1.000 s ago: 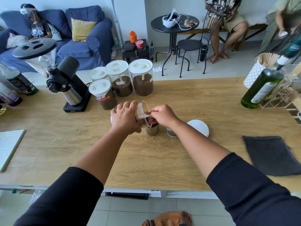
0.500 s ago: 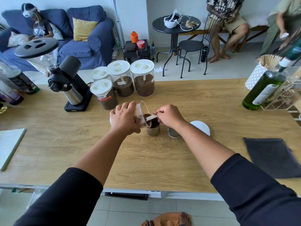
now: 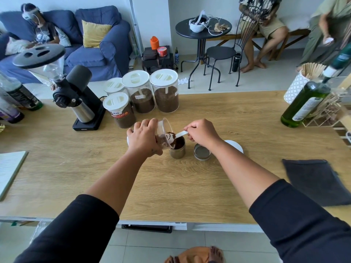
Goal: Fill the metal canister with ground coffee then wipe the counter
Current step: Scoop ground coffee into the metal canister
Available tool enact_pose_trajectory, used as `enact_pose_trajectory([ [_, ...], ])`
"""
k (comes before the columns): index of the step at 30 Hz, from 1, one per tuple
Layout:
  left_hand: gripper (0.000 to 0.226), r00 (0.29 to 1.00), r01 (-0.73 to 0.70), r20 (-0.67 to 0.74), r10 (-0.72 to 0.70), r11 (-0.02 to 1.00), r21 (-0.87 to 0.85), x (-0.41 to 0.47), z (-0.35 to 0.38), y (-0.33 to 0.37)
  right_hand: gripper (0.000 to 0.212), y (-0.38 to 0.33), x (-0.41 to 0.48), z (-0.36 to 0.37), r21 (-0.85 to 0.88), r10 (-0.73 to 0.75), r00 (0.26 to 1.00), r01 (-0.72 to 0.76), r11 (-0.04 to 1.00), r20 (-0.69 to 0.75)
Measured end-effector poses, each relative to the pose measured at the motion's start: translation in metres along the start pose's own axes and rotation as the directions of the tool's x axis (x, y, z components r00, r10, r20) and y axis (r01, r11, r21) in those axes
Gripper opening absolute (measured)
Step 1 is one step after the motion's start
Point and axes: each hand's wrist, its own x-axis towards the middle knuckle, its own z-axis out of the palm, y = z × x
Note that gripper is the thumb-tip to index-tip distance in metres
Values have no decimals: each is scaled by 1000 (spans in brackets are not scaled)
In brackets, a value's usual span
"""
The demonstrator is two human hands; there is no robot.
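My right hand [image 3: 202, 134] is closed in a pinch on the handle of a small white scoop [image 3: 175, 135], whose bowl sits heaped with ground coffee just over the mouth of the metal canister [image 3: 177, 149]. My left hand [image 3: 145, 138] is wrapped around a clear plastic jar [image 3: 164, 133], tipped on its side so its open mouth leans over the canister's rim; some grounds lie along the jar's lower wall. The canister stands upright on the wooden counter [image 3: 171, 179] between my hands, and I can see dark grounds well up inside it, close to the rim as far as I can judge.

So I am in the filling step, at the point of emptying a scoop. The next move calls for a slow roll of the right wrist so the grounds drop inside the rim and not onto the wood, with the jar held steady so nothing slides out of its mouth. I judge the canister near full, so only a little more will fit.

Just right of the canister lies its metal lid [image 3: 202, 152], and behind my wrist a white jar lid [image 3: 235, 145]. The dark cloth [image 3: 317, 181] for the wiping lies flat farther right, untouched.
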Motion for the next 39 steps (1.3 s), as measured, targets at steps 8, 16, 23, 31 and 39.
enact_pose_trajectory([
  [8,116,1000,-6,-6,6,1000,23,1,-1,0,19,-1,-1,-7,77,-5,992,14,997,-127],
  [16,115,999,-35,-12,36,997,65,5,-2,4,25,-14,-4,27,71,-37,998,33,997,59],
  [23,115,999,-23,-25,24,998,63,4,-3,-3,25,-8,-3,18,38,14,1000,-15,999,27],
  [31,116,1000,-13,-16,14,997,70,2,-1,-5,28,3,-3,-1,61,40,999,-38,997,-25],
  [39,116,1000,1,-5,0,998,69,4,1,-3,33,11,-4,-14,121,83,994,-75,990,-70],
])
